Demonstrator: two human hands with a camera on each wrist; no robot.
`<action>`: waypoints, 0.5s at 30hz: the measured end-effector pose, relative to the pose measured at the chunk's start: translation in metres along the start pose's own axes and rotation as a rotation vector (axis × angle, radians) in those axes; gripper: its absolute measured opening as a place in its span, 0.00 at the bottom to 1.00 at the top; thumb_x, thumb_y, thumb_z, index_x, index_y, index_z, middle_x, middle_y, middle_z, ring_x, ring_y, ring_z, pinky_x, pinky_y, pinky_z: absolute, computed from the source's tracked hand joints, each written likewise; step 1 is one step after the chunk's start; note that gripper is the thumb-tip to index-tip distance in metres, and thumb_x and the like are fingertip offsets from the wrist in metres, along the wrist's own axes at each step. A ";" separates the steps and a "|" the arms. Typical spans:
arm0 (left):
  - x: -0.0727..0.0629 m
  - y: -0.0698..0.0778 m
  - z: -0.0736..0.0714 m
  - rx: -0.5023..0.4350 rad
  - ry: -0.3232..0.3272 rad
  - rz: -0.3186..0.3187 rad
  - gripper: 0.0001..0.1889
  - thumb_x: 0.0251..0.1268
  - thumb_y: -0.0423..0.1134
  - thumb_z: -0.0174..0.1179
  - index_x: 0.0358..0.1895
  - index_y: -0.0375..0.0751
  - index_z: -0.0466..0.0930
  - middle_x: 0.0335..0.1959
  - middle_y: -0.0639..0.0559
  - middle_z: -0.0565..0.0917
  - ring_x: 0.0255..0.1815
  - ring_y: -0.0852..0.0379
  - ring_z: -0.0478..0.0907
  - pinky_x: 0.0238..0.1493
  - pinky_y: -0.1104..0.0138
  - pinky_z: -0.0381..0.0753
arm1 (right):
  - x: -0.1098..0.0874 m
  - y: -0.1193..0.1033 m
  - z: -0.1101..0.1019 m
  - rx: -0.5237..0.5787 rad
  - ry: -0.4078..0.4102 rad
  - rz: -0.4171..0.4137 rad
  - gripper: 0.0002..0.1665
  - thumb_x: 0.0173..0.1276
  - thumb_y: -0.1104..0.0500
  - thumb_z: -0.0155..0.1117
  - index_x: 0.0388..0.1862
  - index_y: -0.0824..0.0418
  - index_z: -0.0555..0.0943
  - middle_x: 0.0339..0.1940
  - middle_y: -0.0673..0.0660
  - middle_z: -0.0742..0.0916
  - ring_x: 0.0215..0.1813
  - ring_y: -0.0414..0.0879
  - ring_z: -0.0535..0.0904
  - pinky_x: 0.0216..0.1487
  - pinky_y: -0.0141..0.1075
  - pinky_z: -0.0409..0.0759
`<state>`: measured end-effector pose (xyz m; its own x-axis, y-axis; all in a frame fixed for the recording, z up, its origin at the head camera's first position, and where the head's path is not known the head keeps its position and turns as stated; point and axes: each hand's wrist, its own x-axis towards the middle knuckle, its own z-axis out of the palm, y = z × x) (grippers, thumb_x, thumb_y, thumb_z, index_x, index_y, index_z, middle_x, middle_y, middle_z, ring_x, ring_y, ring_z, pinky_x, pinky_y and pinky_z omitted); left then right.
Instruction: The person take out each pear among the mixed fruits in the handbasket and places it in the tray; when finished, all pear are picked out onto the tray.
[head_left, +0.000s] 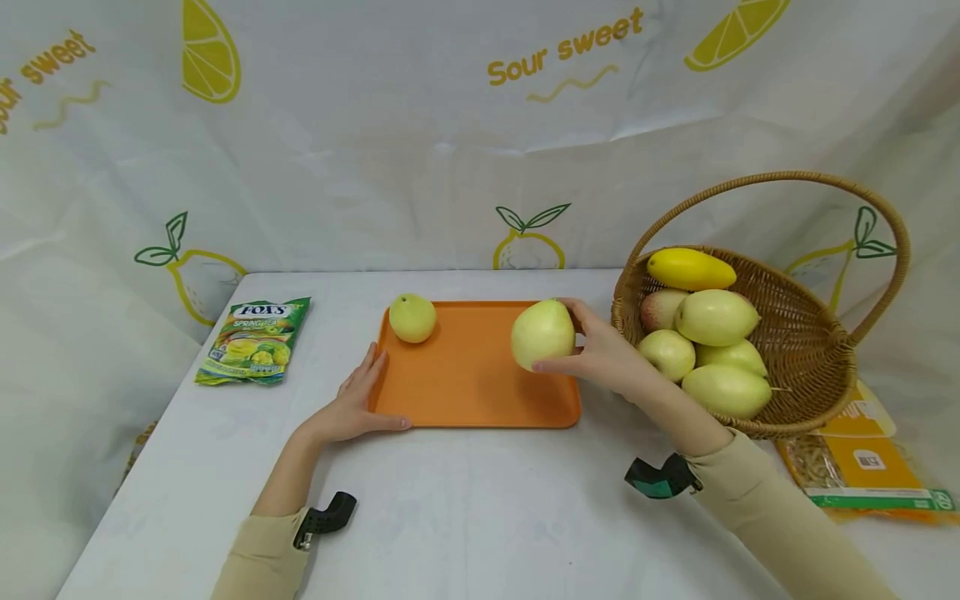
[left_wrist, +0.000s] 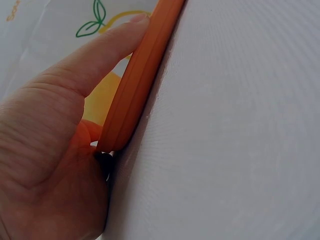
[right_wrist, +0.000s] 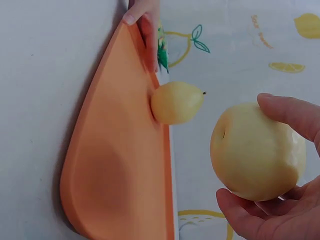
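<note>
My right hand grips a pale yellow-green pear, thumb on one side and fingers on the other. It holds the pear over the right part of an orange tray; in the right wrist view the held pear appears apart from the tray. Another pear sits at the tray's back left corner, its stem visible in the right wrist view. Around the front left corner, my left hand rests against the tray with its thumb along the front rim and fingers at the left side.
On the right stands a wicker basket with a tall handle, holding several pears and a yellow mango. A yellow packet lies partly behind it. A green candy bag lies at the left. Patterned cloth hangs behind the table.
</note>
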<state>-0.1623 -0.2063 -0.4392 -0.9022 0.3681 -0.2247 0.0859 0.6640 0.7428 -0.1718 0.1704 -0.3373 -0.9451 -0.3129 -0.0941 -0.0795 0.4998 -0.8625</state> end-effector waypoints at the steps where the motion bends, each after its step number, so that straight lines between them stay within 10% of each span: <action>1: 0.000 0.000 0.000 0.000 -0.001 -0.001 0.63 0.51 0.59 0.71 0.79 0.43 0.34 0.79 0.50 0.27 0.77 0.37 0.28 0.69 0.34 0.36 | 0.002 0.001 0.003 0.012 0.000 -0.002 0.56 0.51 0.50 0.80 0.73 0.58 0.59 0.65 0.59 0.72 0.65 0.54 0.69 0.60 0.49 0.75; 15: 0.000 0.002 0.001 -0.001 0.007 -0.014 0.63 0.49 0.60 0.72 0.80 0.45 0.35 0.79 0.52 0.28 0.77 0.38 0.29 0.69 0.35 0.37 | 0.035 0.021 0.034 -0.069 0.127 -0.061 0.55 0.51 0.53 0.80 0.72 0.63 0.59 0.66 0.62 0.73 0.63 0.57 0.71 0.59 0.53 0.73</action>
<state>-0.1618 -0.2047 -0.4388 -0.9061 0.3545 -0.2310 0.0726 0.6681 0.7405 -0.1961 0.1423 -0.3759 -0.9700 -0.2419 0.0247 -0.1553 0.5384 -0.8282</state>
